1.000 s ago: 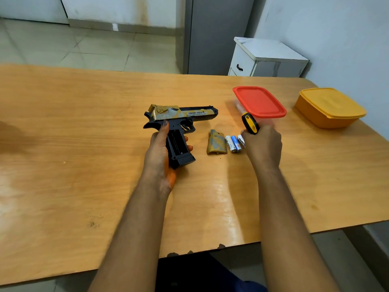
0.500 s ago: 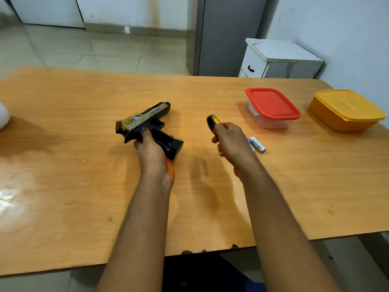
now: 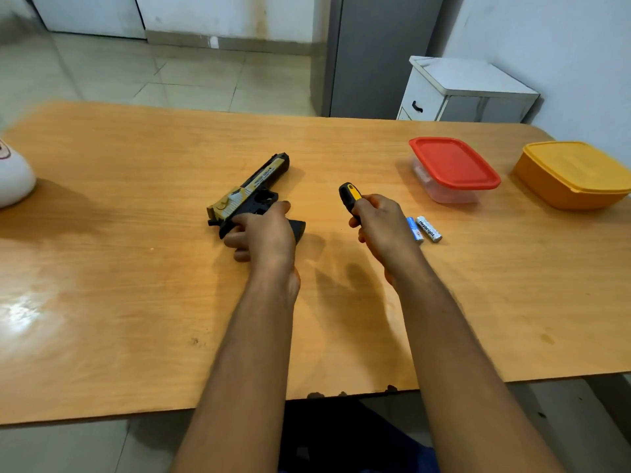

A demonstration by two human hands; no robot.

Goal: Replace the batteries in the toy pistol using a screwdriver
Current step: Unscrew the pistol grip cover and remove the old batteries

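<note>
The black and gold toy pistol (image 3: 251, 192) lies on the wooden table (image 3: 136, 285), barrel pointing away and to the right. My left hand (image 3: 264, 233) grips its black handle. My right hand (image 3: 382, 227) holds the screwdriver (image 3: 349, 196) by its black and yellow handle; the shaft is hidden in the hand. Two batteries (image 3: 425, 229) lie side by side on the table just right of my right hand. The gold grip cover is out of sight.
A clear box with a red lid (image 3: 452, 167) and an orange lidded box (image 3: 573, 174) stand at the far right. A white object (image 3: 13, 175) sits at the left edge. A white cabinet (image 3: 467, 92) stands behind the table.
My left hand turned the pistol so the barrel now points away to the right. My right hand, with the screwdriver, moved left off the batteries and now hides the grip cover.
</note>
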